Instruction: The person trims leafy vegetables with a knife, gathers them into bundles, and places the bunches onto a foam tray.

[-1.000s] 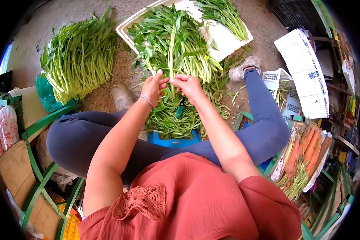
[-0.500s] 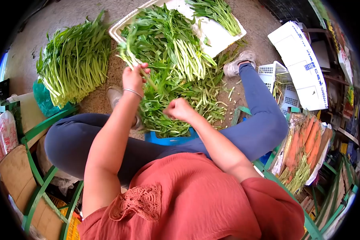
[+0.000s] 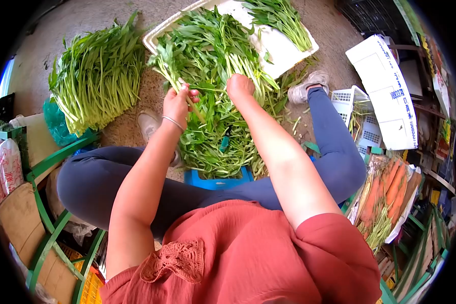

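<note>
My left hand (image 3: 177, 104) is closed around a few stalks of water spinach (image 3: 166, 69), their leaves pointing up and away from me. My right hand (image 3: 240, 87) reaches into the larger bunch of water spinach (image 3: 244, 68) on the white foam tray (image 3: 292, 54). Its fingers are curled at the stalks, with the tips hidden. Below both hands, loose leaves and cut stems (image 3: 202, 154) heap over a blue container (image 3: 220, 183). A small tool with a green handle (image 3: 225, 143) and dark end lies on that heap.
To the left stands a big stack of water spinach (image 3: 99, 76) beside a teal plastic bag (image 3: 58, 121). Another small bunch (image 3: 283, 23) lies on the tray's far right. Rightward are a white basket (image 3: 342, 104), a white box (image 3: 382, 91) and carrots (image 3: 390, 182).
My right hand has moved forward from above the loose leaves to the bunch on the tray. The green-handled tool now shows on the heap. My left hand still holds its stalks.
</note>
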`<state>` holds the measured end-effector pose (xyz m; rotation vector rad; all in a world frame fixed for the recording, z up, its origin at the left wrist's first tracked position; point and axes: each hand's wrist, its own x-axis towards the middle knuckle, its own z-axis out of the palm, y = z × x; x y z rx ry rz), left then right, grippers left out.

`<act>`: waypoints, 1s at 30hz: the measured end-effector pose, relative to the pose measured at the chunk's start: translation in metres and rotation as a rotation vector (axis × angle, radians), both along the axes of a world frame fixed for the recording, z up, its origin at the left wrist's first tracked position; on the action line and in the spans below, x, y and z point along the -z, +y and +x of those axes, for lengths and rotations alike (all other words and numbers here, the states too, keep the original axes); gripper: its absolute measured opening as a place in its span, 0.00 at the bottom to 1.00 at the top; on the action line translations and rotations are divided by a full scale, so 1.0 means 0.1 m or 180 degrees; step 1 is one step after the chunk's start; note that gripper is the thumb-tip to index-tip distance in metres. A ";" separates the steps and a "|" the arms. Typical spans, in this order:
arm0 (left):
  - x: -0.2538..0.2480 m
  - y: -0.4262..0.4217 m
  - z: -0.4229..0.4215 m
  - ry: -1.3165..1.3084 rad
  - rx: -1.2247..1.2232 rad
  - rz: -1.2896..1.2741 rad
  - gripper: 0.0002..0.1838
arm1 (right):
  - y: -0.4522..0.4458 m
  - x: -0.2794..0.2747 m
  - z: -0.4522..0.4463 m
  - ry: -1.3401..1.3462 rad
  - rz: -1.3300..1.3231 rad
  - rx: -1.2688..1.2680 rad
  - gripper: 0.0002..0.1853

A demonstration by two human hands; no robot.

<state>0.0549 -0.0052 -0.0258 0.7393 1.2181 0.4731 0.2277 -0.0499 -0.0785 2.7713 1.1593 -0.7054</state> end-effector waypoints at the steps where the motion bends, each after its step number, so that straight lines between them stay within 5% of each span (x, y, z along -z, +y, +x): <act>1: -0.03 -0.02 0.01 0.0146 0.0070 -0.0030 0.06 | 0.03 0.04 0.01 0.0007 0.0011 -0.0015 0.11; 4: 0.13 -0.04 -0.03 -0.0038 -0.0013 -0.0020 0.06 | 0.14 0.05 0.05 0.0140 -0.0344 0.0002 0.11; 9: 0.23 -0.05 -0.05 0.0188 0.0066 -0.0302 0.06 | 0.01 -0.05 -0.08 0.0322 0.0507 0.0310 0.08; 11: 0.24 -0.08 -0.02 0.0235 0.0157 -0.0240 0.07 | -0.08 -0.26 -0.28 0.1599 0.1674 0.0779 0.08; 13: 0.15 -0.11 0.05 0.0200 0.0207 -0.0131 0.09 | -0.19 -0.31 -0.49 0.2537 0.1750 0.1092 0.07; 15: 0.15 -0.10 0.07 0.0301 0.0357 -0.0136 0.08 | -0.33 -0.41 -0.65 0.2399 0.1950 0.0560 0.07; 17: 0.33 -0.13 0.02 -0.0513 0.0163 -0.0333 0.06 | -0.40 -0.42 -0.59 0.2941 0.1388 0.0306 0.08; 19: 0.16 -0.03 0.03 -0.0368 0.0142 0.0014 0.04 | -0.41 -0.43 -0.41 0.2107 0.1449 0.0943 0.10; 21: 0.06 0.04 0.05 -0.0738 -0.0276 -0.0019 0.04 | -0.44 -0.39 -0.12 0.0118 0.1427 0.0639 0.14; 22: -0.01 0.05 0.04 -0.1100 -0.0429 -0.0152 0.03 | -0.45 -0.39 -0.01 -0.0216 0.1279 0.0563 0.15; 30: 0.21 0.03 -0.04 -0.0904 -0.0645 -0.0786 0.05 | -0.16 -0.07 0.26 0.0222 0.0980 0.0801 0.09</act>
